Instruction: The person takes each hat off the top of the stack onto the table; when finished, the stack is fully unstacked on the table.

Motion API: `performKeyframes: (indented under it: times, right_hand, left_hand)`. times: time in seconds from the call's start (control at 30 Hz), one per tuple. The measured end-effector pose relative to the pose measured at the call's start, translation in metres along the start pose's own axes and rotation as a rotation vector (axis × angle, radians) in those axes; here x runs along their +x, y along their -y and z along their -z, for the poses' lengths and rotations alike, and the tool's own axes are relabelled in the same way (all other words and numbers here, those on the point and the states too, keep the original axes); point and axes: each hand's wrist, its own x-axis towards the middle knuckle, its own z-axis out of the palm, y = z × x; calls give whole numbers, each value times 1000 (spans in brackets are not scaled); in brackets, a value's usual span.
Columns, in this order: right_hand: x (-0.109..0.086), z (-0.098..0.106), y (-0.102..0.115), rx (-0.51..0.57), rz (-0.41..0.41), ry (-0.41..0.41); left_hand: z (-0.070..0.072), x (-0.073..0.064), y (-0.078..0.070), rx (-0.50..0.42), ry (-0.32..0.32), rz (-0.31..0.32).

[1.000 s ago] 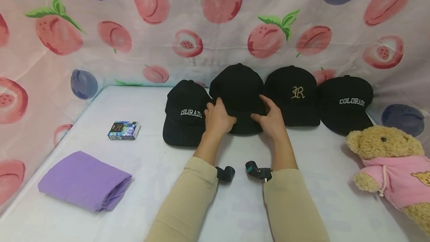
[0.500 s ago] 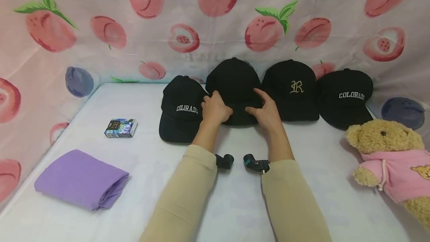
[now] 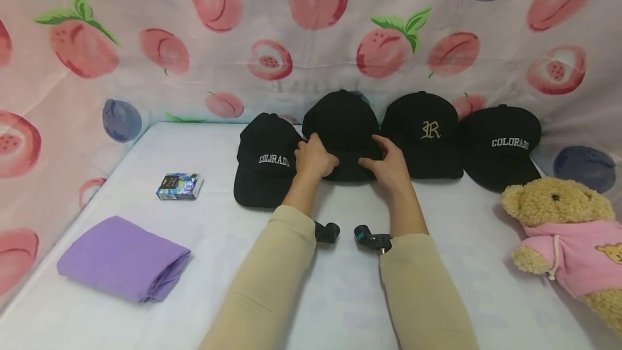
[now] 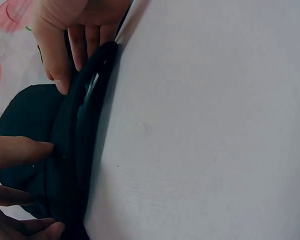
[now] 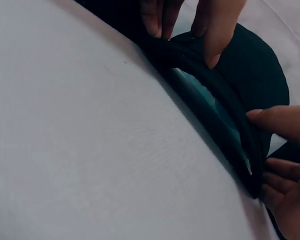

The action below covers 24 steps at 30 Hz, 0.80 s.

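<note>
A plain black cap (image 3: 342,123) stands in the row of caps against the back cloth, brim toward me. My left hand (image 3: 313,160) grips its left side, with the thumb on top of the brim and the fingers at the edge. On the other side my right hand (image 3: 389,163) holds it the same way. Both wrist views show the brim bowed, with a gap under its front edge. A shiny, see-through teal strip (image 5: 197,95) shows in that gap in the right wrist view. Left of my left hand sits a black COLORADO cap (image 3: 267,161), partly overlapped by that hand.
Right of my hands stand a black cap with a gold R (image 3: 420,128) and another COLORADO cap (image 3: 500,145). A teddy bear in pink (image 3: 578,253) lies at front right. On the left are a small patterned box (image 3: 180,186) and a folded purple cloth (image 3: 123,258).
The held cap's brim edge has drawn back, so less of the brim shows in front. Both hands keep their hold with little movement. The head view has shifted slightly.
</note>
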Motion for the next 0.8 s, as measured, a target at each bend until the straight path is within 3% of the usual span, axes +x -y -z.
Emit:
performKeyframes:
  times: [0.13,0.4,0.8]
  right_hand:
    - [-1,-1,2,-22,-11,-11]
    - [-3,-3,-2,20,4,-13]
    - [1,-9,-7,9,43,-84]
  left_hand:
    - [0,1,-1,-7,0,-13]
    - [-3,3,6,-126,-23,-50]
    - [-13,11,11,-219,-70,-87]
